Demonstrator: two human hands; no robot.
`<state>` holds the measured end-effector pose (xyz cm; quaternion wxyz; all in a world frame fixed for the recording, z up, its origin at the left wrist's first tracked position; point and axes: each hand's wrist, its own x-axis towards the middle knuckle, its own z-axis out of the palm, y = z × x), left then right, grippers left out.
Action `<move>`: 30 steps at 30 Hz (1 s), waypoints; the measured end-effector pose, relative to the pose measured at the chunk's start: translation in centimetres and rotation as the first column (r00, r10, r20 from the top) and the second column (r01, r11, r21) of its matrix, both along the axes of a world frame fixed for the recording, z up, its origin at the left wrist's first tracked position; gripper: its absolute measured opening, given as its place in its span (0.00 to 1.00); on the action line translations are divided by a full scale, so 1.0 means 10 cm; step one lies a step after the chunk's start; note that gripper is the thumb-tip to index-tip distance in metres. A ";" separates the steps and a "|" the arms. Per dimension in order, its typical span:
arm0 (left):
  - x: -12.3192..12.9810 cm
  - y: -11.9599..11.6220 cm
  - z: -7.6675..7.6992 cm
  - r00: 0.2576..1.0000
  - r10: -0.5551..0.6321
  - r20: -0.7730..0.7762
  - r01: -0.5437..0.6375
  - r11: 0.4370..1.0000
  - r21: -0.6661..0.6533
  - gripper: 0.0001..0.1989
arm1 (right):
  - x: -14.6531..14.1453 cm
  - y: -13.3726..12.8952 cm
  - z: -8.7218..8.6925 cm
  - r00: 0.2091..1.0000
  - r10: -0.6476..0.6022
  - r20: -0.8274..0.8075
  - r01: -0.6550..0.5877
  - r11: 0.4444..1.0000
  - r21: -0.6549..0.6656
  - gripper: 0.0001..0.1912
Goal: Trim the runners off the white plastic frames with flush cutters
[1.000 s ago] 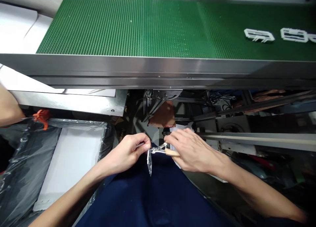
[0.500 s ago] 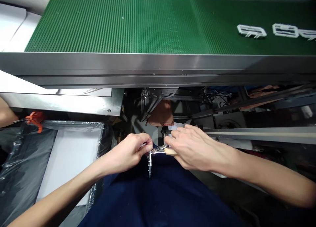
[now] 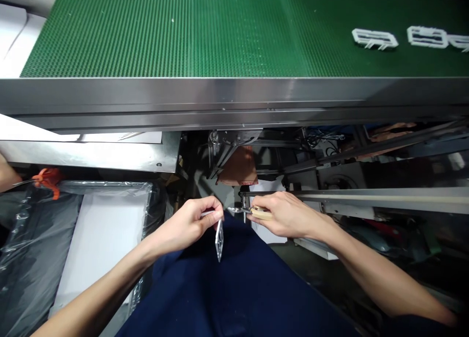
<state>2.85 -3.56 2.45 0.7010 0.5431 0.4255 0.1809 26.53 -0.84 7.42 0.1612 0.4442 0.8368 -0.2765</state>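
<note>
Near the middle of the green belt (image 3: 176, 34), on the person's side of it, the left hand (image 3: 196, 222) is pinching a white frame (image 3: 219, 244) by its upper end, thumb and index finger clamped together on it. The white frame is showing nearly edge-on; its long axis is running away from the belt, its free end pointing toward the person's dark blue clothing (image 3: 220, 298). A thin pale sliver is peeking out between thumb and index finger; I cannot tell whether it belongs to the frame.

Slightly further right along the belt, on the same side, the right hand (image 3: 284, 214) is closing its fingers around cream-handled pliers (image 3: 261, 213). These are lying roughly parallel to the belt's near edge, nose pointing left, just beside the left hand; the grip is hiding much of the handles, and the tip is too small to make out clearly.

Below the belt's near edge, a brown bag (image 3: 240, 166) is showing red lettering, "RESIN", upside down. On the belt's right part, more white frames (image 3: 375, 38) are lying lengthwise along it, the rightmost being cut off by the edge of view. Below the belt's left end, an orange tool (image 3: 47, 179) is sitting near another person's hand (image 3: 7, 175), which is mostly out of view.
</note>
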 end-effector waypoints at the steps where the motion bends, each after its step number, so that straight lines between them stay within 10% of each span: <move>1: 0.00 0.00 -0.02 1.000 0.012 0.023 -0.012 1.000 -0.022 0.13 | 0.01 -0.01 -0.01 0.999 -0.039 0.007 0.039 0.999 0.003 0.14; 9: 0.05 -0.05 -0.20 0.981 -0.051 0.185 0.089 0.975 -0.203 0.23 | 0.07 -0.05 -0.11 0.985 -0.169 -0.035 0.169 0.986 0.000 0.13; 15: 0.06 -0.03 -0.34 0.958 0.174 0.227 -0.097 0.944 -0.314 0.22 | 0.04 -0.06 -0.16 0.992 -0.073 -0.104 0.083 0.991 0.101 0.10; 22: 0.03 0.00 -0.24 0.889 0.349 0.297 -0.153 0.837 -0.526 0.27 | -0.07 0.03 -0.14 0.993 -0.016 -0.115 0.042 0.974 0.221 0.12; 30: 0.05 0.03 -0.16 0.936 0.243 0.256 -0.101 0.879 -0.467 0.32 | -0.15 0.09 -0.09 0.997 0.044 -0.064 -0.027 0.970 0.244 0.12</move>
